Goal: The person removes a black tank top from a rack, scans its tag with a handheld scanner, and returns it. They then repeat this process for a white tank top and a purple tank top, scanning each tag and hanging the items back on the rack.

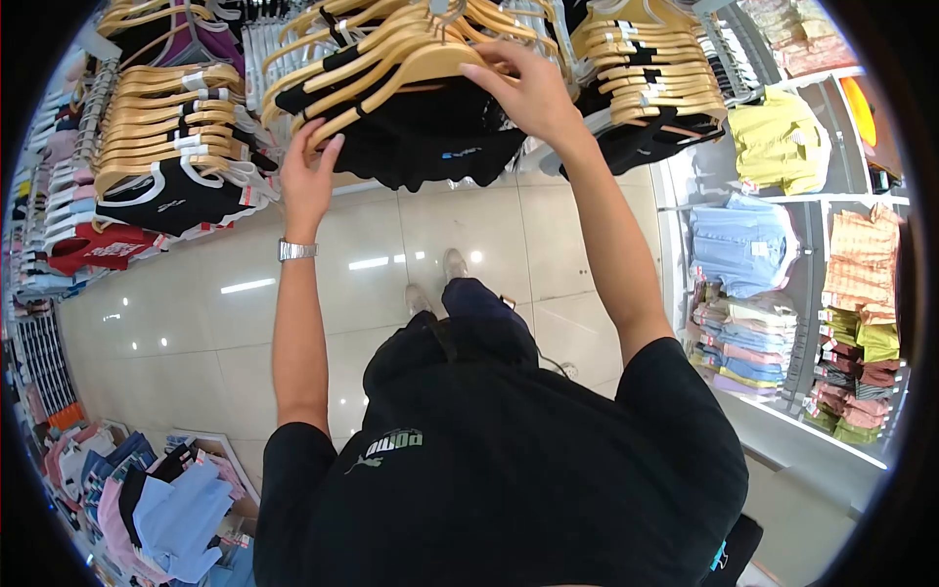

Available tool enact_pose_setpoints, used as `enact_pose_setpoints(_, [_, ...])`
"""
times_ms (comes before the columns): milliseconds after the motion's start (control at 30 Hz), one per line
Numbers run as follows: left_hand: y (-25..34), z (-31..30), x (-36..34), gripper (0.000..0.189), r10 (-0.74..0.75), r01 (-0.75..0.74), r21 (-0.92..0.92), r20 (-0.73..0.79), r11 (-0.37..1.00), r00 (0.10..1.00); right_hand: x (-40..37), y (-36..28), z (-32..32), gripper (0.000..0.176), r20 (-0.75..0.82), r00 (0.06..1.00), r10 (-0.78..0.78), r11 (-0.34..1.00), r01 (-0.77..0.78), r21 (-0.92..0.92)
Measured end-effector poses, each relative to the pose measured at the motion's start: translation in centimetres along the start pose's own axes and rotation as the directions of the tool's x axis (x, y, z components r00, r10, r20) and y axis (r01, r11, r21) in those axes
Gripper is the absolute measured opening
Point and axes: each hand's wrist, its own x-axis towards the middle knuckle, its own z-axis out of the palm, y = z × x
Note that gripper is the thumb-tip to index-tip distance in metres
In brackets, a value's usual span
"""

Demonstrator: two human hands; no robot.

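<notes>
**Both hands on a bunch of hangers at a clothing rack**

Seen from your head, looking down past your black T-shirt (pixel 509 479) to the glossy pale tiled floor (pixel 235 323). Straight ahead of you hangs a tight bunch of light wooden hangers (pixel 391 64) carrying black garments (pixel 430 147). The hangers' arms slant from lower left to upper right, and the bunch lies between your hands.

Your left hand (pixel 308 181), with a silver wristwatch (pixel 296 250), meets the lower ends of the hangers. Its grip is spread, with straight fingers touching the wood. Your right hand (pixel 528 93) lies over the top of the bunch, closer to its middle. The thumb is hidden, so you cannot tell whether that grip closes.

The hooks and rail are cut off at the top edge. The garments merge into one dark mass, too dark to count.
</notes>
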Motion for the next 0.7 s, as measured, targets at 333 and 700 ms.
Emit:
enact_pose_setpoints(333, [-5.4,2.3,-12.9,0.057,-0.346,0.338,-0.076,-0.153,0.938,0.926,-42.6,21.0,7.5,0.070,0.542,0.033,0.840,0.404,-0.704,-0.584])
enact_pose_setpoints(700, [-8.3,7.2,-25.7,0.041,-0.446,0.412,0.198,0.571,0.890,0.689,-52.3,12.5,14.7,0.056,0.747,-0.081,0.659,-0.141,-0.990,0.017])
